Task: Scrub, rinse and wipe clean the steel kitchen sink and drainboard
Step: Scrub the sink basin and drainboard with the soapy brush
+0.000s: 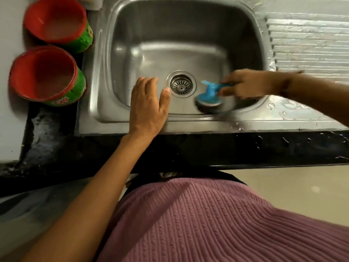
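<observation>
The steel sink (120, 118) fills the upper middle of the view, with a round drain strainer (181, 84) in its floor. My right hand (245, 85) grips the handle of a blue scrubbing brush (209, 98), whose head presses against the basin's near right wall; both are motion-blurred. My left hand (148, 104) lies flat, fingers straight, over the sink's front edge just left of the drain. The ribbed drainboard (309, 44) stretches to the right, wet and shiny.
Two red-and-green plastic tubs (56, 21) (45, 74) stand on the counter left of the sink. A black counter edge (245, 148) runs along the front, dotted with water drops. My pink ribbed garment fills the bottom.
</observation>
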`<state>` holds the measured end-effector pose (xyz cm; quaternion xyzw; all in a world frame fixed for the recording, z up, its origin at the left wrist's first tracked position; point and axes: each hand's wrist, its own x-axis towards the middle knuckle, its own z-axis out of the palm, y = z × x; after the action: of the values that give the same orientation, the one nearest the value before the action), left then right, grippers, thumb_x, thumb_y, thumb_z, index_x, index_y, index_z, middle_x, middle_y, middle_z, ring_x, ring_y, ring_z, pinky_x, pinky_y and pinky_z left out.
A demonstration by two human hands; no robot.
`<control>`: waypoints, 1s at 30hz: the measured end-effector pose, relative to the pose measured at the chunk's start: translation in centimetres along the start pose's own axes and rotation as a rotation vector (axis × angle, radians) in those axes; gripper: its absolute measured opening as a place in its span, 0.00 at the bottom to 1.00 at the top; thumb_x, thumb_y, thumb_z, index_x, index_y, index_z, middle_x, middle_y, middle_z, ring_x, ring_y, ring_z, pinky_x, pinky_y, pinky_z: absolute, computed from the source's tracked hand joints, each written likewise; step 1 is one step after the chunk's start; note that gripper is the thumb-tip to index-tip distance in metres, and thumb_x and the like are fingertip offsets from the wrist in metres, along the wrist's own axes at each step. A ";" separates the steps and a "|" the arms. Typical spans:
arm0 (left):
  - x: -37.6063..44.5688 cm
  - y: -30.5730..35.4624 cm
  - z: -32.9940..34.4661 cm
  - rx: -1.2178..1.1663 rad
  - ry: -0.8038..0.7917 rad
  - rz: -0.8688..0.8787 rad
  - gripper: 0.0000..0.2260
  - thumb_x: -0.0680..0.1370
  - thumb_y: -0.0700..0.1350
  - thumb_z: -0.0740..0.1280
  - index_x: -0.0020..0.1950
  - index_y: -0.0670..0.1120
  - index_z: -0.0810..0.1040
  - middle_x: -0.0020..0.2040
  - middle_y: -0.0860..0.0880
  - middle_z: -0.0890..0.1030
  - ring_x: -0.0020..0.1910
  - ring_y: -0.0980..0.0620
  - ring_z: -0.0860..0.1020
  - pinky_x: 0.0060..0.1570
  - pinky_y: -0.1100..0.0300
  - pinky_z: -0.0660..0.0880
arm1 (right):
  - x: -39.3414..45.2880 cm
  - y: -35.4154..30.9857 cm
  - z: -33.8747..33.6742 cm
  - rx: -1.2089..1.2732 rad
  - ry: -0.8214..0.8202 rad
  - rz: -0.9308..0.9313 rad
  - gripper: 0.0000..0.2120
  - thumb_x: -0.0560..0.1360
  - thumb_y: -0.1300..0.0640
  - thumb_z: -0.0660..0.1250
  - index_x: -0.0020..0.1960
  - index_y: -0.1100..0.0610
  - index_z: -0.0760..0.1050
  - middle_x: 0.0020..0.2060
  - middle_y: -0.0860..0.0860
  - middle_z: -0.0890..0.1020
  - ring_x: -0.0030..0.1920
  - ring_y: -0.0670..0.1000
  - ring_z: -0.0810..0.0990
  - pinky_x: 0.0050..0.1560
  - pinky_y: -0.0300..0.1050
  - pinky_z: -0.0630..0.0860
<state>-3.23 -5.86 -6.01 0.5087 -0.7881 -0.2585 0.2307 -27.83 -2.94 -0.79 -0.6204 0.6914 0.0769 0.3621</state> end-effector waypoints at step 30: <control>7.1 -2.7 3.4 0.200 -0.170 0.244 0.19 0.75 0.47 0.54 0.51 0.36 0.78 0.49 0.39 0.80 0.55 0.40 0.77 0.63 0.51 0.69 | 19.3 0.0 7.6 -0.003 0.237 0.282 0.14 0.80 0.54 0.53 0.61 0.62 0.63 0.47 0.63 0.79 0.44 0.64 0.78 0.37 0.49 0.68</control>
<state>-6.23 -12.76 -9.60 0.4062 -0.8824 -0.1910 0.1411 -24.08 -14.17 -17.82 -0.5226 0.8092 0.0544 0.2630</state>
